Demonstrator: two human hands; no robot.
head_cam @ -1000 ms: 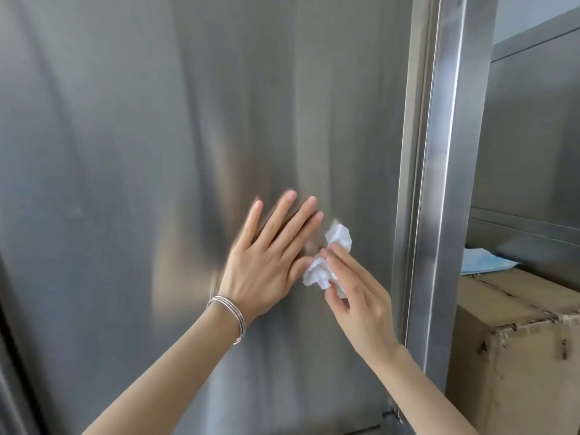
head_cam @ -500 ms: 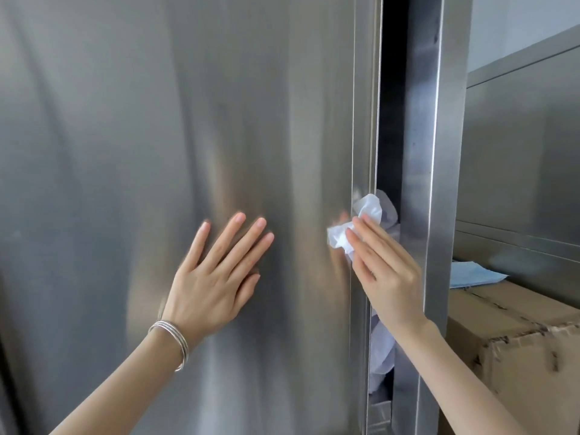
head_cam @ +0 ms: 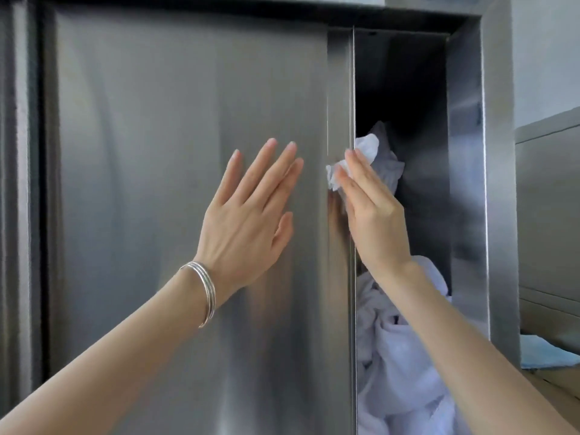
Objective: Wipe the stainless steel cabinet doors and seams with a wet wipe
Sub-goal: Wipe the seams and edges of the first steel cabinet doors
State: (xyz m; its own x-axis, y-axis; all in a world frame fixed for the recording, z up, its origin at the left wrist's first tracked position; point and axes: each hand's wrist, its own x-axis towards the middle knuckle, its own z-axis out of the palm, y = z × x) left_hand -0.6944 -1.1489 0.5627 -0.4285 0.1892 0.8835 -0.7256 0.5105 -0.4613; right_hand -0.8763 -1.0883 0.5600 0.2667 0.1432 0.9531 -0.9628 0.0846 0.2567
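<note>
Presently the right grip (head_cam: pixel 373 211), fingers straight, presses the wipe (head_cam: pixel 335 178) against the door (head_cam: pixel 172 152) at its vertical right edge (head_cam: pixel 340 89), while the left grip (head_cam: pixel 248 227), spread flat, braces the door just beside, so the stroke should follow that edge.

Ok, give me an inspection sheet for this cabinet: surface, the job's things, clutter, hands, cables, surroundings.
Surface: brushed stainless steel cabinet door, partly open, with a dark gap to its right.
Job's things: crumpled white wet wipe against the door's right edge.
Clutter: bundled white cloth inside the cabinet.
Hands: left hand flat on the door, fingers straight, silver bangles on the wrist; right hand presses the wipe with straight fingers, thumb hidden.
Cables: nothing seen.
Surroundings: steel cabinet frame; light blue sheet low at the right.
</note>
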